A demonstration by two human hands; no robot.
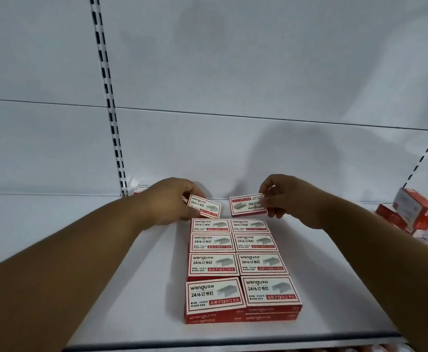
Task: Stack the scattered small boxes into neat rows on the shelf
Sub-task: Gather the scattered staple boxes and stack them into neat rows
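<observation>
Both hands were pinching a box each, fingers and thumb curled round the short ends. The left hand [172,201] held one staple box [204,206] just behind the back end of the left row of the stacked boxes [235,265], tilted a little so its long side ran askew to the row. The right hand [284,199] held a second box [248,205] just behind the right row, its print upside down compared with the stacked ones, and its long side lay nearly square to that row.

Each held box sat directly behind the row it seemed meant for, long axis across the shelf [106,288] like the boxes already laid, so the coming move looked like a short pull toward the person and a set-down against the rearmost box. The left one would probably need a slight turn first.

More loose boxes [416,217] lay heaped well to the right of the rows, nearer the right hand, and one stray box [141,188] sat behind and left of them, beyond the left hand.
</observation>
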